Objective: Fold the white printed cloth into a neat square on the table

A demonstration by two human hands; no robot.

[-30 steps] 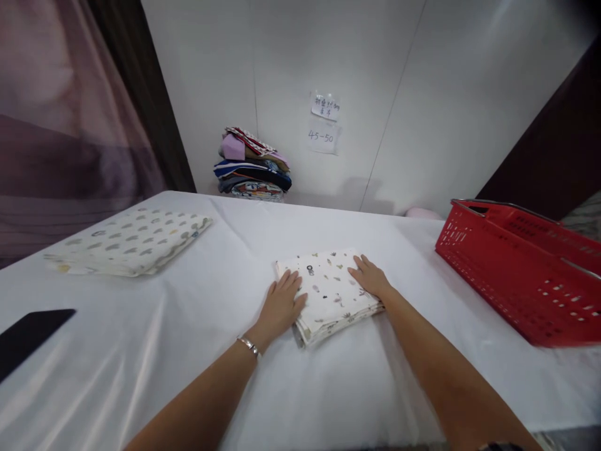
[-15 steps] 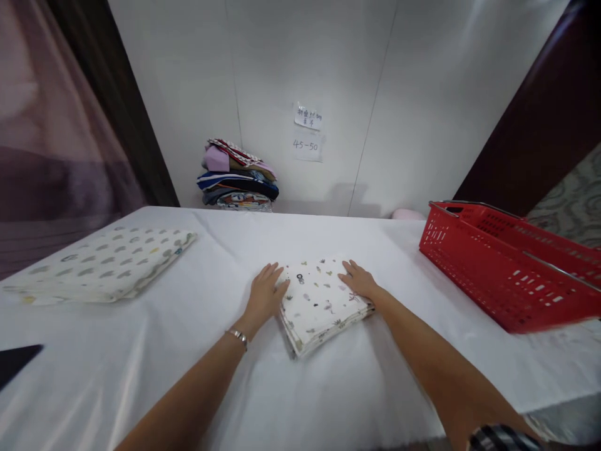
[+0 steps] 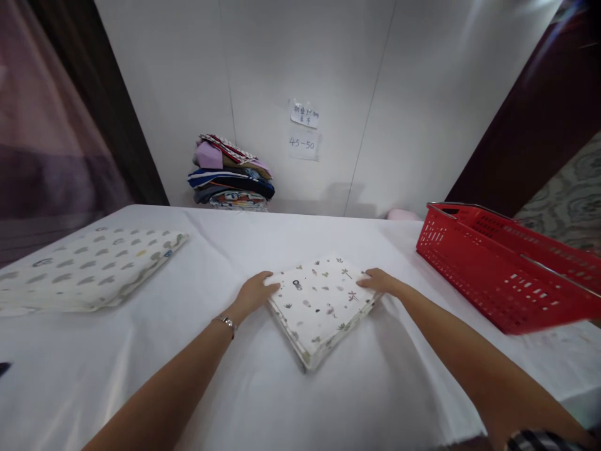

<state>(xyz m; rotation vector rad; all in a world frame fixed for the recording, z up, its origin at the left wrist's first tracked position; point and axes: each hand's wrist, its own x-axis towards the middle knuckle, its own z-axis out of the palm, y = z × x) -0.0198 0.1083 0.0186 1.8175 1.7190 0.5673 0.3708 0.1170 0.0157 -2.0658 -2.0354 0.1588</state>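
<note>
Centre of the white table (image 3: 282, 401): one folded printed cloth (image 3: 319, 304), lying flat, turned corner-on toward the near edge. Left hand (image 3: 253, 293) is curled against its left corner, fingers bent around the edge. Right hand (image 3: 380, 282) is set at its right corner, fingers gripping the edge. Far left: a folded spotted cloth (image 3: 89, 266). Right: a red basket (image 3: 507, 269). Far wall: a stack of folded clothes (image 3: 230, 175), paper notes (image 3: 304, 128) above.

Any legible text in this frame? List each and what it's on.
"45-50": handwritten on the lower paper note taped to the wall.
Upper paper note: handwritten characters, too blurred to read.
Folded printed cloth between the two hands: small pictures only, no words readable.
Red basket: no label visible.
</note>
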